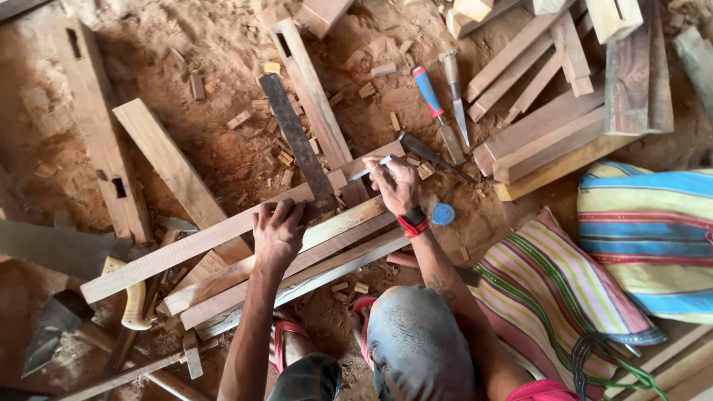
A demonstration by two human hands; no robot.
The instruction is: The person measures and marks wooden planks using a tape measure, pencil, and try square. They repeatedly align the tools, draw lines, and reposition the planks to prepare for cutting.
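At the bottom of the frame the person's knees, in grey trousers, and red sandals are showing, with both forearms reaching up toward the middle. The left hand (278,232) is lying flat, fingers pressed together and bearing down on the foot of a dark metal square (297,145), pinning it against the top plank (223,234) of a small stack of long pale planks that is running from lower left up to the centre. The right hand (395,184), wearing a red wristband (413,221), is pinching a pale blue pen (371,168) between thumb and fingertips, its tip touching the upper end of that same plank just beside the blade of the square (the blade itself is slanting up and left across the dusty floor). A small blue disc (443,214) is lying just right of the wrist.

At lower left a saw with a cream handle (136,297) and an axe head (52,319) are resting on the ground. At right a striped cloth (549,289) and a striped cushion (646,238) are lying side by side.

Farther up, right of centre, a chisel with a red and blue handle (429,93) and a second chisel with a wooden handle (454,89) are lying near each other on the sawdust. Mortised timbers (96,141) are lying along the left, and a pile of short wood offcuts (549,96) is filling the upper right.
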